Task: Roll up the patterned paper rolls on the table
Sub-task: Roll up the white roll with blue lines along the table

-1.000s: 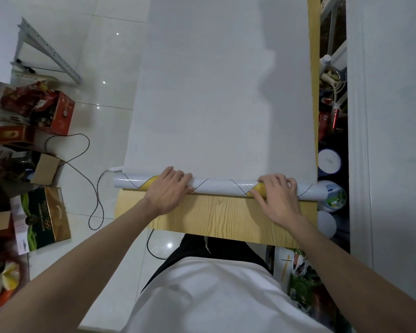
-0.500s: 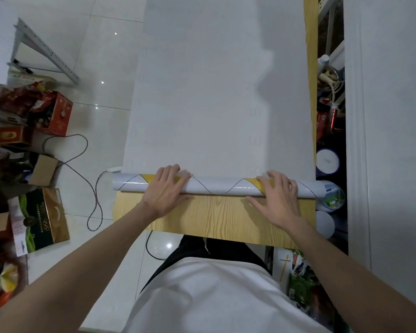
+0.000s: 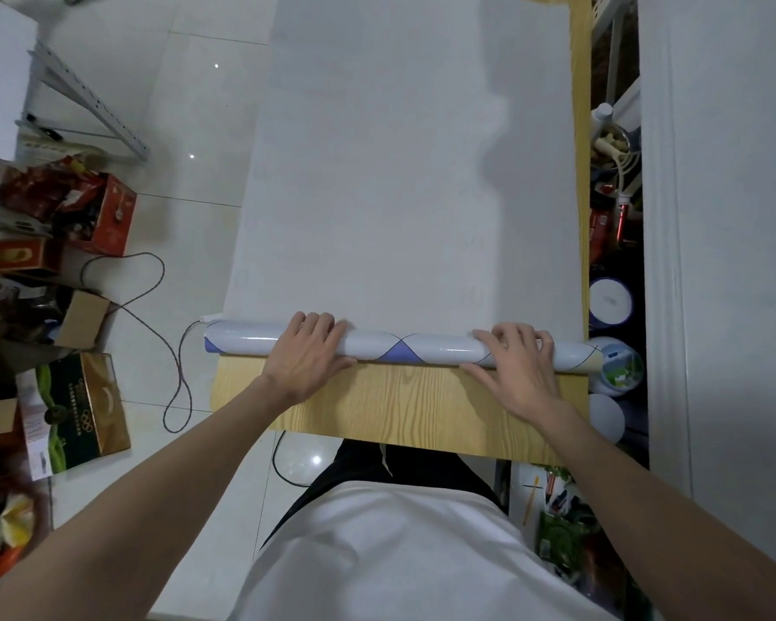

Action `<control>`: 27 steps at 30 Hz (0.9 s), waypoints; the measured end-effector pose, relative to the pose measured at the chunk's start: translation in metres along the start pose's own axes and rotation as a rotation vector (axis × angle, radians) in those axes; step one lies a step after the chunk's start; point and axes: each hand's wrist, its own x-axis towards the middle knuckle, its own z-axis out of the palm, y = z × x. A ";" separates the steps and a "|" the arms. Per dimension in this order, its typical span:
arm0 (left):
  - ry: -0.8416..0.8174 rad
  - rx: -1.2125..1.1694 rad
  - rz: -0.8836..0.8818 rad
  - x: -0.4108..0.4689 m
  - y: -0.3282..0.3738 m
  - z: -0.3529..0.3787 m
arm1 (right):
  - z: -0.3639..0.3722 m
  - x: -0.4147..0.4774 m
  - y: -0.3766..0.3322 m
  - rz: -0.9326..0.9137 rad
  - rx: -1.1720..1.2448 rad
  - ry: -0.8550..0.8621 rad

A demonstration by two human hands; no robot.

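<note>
1. Left hand point(image 3: 308, 358) palm-down on the paper roll point(image 3: 413, 347), left of its middle; fingers laid over the top and only lightly bent, thumb along the near side. Pressing on it, not clasped round it.
2. Right hand point(image 3: 518, 369) close to the roll's right end, heel on the wood, fingers draped loosely over the top in the same way. Likewise pressing, not gripping.
3. Under both wrists, a bare strip of pale wood-grain table point(image 3: 404, 410) between the near edge and the roll.
4. Roll lying crosswise on the table, touching it along its whole length. Glossy and pale, with thin dark curved lines and a blue-violet diamond patch between the two hands. Left end poking slightly past the table's left edge, right end slightly past the right edge and just beside a round tub point(image 3: 623, 367) with a green-and-blue label.
5. Beyond the roll and joined to it, the unrolled sheet point(image 3: 399, 172), plain white side up, flat over almost the whole tabletop as far as the far end. Only a narrow band of wood bare along its right side.
6. On the tiled floor to the left, a green-and-gold box point(image 3: 79, 410) nearest, then a dark cable point(image 3: 153, 316) in loops, then a red box point(image 3: 108, 212), with a slanted metal shelf leg point(image 3: 90, 109) farthest.
</note>
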 end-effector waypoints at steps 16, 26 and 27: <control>0.038 -0.068 0.067 -0.002 -0.004 0.002 | 0.003 -0.008 -0.001 0.095 0.046 -0.012; -0.002 -0.107 0.013 -0.001 0.001 -0.002 | 0.000 -0.006 -0.002 0.071 0.019 0.014; 0.010 -0.109 0.023 -0.001 0.001 0.000 | 0.001 -0.007 -0.002 0.075 0.035 0.012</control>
